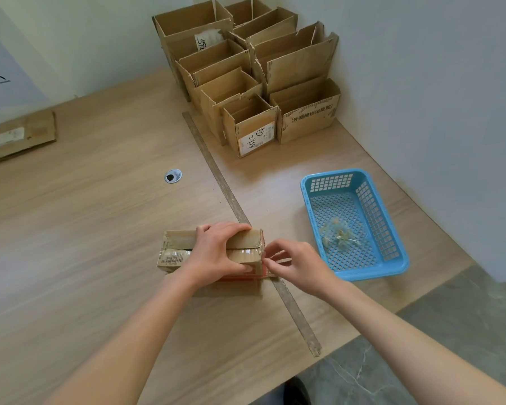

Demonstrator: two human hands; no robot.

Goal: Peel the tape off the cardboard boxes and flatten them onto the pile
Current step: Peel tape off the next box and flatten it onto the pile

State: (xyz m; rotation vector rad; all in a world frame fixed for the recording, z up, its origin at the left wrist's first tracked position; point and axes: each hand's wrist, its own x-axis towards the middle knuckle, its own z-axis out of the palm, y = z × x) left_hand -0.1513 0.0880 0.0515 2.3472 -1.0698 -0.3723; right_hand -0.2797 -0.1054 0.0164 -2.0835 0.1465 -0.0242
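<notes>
A small taped cardboard box (176, 252) lies on the wooden table (85, 229) in front of me, a barcode label on its left end. My left hand (219, 252) grips it across the top, fingers curled over the far edge. My right hand (292, 263) is at the box's right end, its fingertips pinching a strip of clear tape (270, 260) there. A flattened box (19, 135) lies at the far left of the table.
Several open, upright cardboard boxes (249, 124) stand against the wall at the back. A blue plastic basket (392, 244) at the right holds crumpled clear tape (338, 236). A long metal ruler (225, 185) runs diagonally across the table. A cable hole (173, 175) is in the tabletop.
</notes>
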